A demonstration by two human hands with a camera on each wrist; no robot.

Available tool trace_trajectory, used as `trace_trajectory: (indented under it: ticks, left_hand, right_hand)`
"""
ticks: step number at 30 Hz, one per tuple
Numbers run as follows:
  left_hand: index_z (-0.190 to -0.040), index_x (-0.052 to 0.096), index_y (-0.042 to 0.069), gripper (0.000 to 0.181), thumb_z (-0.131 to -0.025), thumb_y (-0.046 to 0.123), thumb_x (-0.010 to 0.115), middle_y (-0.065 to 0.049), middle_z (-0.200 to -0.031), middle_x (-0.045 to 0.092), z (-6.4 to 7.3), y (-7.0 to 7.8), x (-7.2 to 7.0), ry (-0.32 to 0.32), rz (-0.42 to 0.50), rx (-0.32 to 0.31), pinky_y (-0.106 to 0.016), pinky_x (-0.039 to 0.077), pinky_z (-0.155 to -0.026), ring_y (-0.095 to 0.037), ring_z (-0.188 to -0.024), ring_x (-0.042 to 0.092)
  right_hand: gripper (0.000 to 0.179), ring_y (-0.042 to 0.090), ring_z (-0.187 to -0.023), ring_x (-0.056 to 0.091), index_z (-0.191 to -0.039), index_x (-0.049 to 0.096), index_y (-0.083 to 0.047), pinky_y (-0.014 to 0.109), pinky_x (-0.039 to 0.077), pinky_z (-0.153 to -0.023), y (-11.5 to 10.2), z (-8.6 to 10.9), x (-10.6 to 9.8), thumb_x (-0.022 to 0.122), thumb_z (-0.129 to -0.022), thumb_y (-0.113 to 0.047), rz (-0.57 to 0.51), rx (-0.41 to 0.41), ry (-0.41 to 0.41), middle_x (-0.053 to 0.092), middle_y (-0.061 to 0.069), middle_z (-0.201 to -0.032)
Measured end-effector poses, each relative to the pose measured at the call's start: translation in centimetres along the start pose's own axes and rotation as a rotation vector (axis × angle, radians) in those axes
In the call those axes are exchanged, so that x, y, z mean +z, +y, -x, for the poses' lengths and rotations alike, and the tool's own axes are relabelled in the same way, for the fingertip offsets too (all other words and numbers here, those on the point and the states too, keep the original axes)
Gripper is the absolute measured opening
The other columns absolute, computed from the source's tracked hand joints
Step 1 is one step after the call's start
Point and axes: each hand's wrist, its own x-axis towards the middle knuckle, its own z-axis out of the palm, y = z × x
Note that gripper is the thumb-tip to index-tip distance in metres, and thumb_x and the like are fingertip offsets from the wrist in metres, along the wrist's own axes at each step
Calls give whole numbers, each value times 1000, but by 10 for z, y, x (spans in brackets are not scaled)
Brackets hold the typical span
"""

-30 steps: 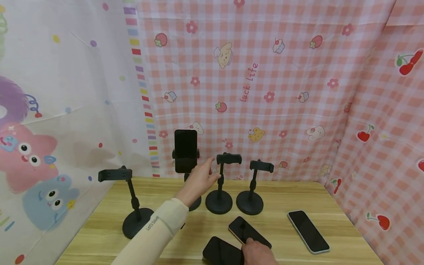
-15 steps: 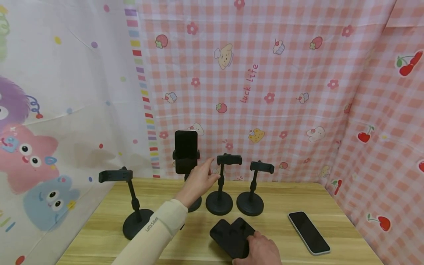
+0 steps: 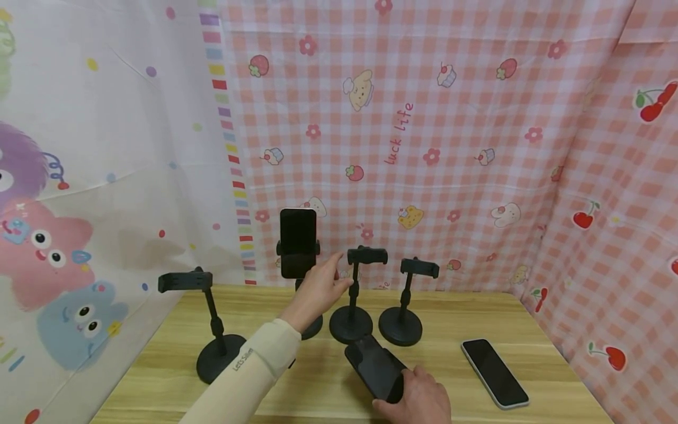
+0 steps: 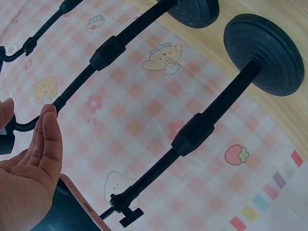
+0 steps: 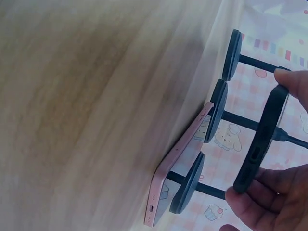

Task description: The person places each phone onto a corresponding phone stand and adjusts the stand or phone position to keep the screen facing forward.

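My left hand [image 3: 320, 290] is held out between the stand bearing a mounted phone [image 3: 298, 241] and the middle phone stand [image 3: 352, 324]. Its fingers are extended, with the thumb apart, close to the middle stand's clamp [image 3: 367, 255]; nothing is gripped. In the left wrist view the same hand [image 4: 33, 163] partly covers the mounted phone. My right hand [image 3: 418, 397] pinches a black smartphone [image 3: 375, 370] by its edges, above the table. Under it lies a pink-edged smartphone [image 5: 178, 149], mostly hidden in the head view. The right wrist view shows the black one's port end.
Another phone stand [image 3: 217, 356] stands at left, and one [image 3: 401, 325] at right of the middle stand. A white-edged smartphone [image 3: 495, 374] lies on the wooden table [image 3: 450, 347] to the right. Patterned cloth [image 3: 424, 118] hangs behind and at both sides.
My right hand has lifted the black smartphone from the front of the table and moved it forward, over the pink-edged one. My left hand stays where it was.
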Motion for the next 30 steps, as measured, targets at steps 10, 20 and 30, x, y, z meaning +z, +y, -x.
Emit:
trace_trajectory:
  ticks: [10,20,30]
  left_hand:
    - [-149,40,5,64,-97,31,66,-4,-92,62,0,4,-1,23,-4,30,-34,53,-68,-15,-72,60]
    - [-151,38,11,62,-100,37,60,-17,-129,61,-1,9,0,45,36,34,-44,55,-82,-26,-98,67]
    - [-153,37,15,64,-99,38,61,-12,-130,60,-5,14,-1,61,71,17,-39,55,-77,-20,-95,66]
  right_hand:
    - [85,26,-75,56,-106,67,2,50,49,-72,-1,2,1,80,-61,-69,-44,51,126,54,9,-85]
    - [82,26,-75,56,-103,68,2,51,48,-70,-2,3,0,80,-62,-67,-73,66,233,53,9,-84]
    - [83,29,-79,57,-105,68,3,51,49,-72,-2,3,1,80,-63,-67,-85,79,276,55,10,-86]
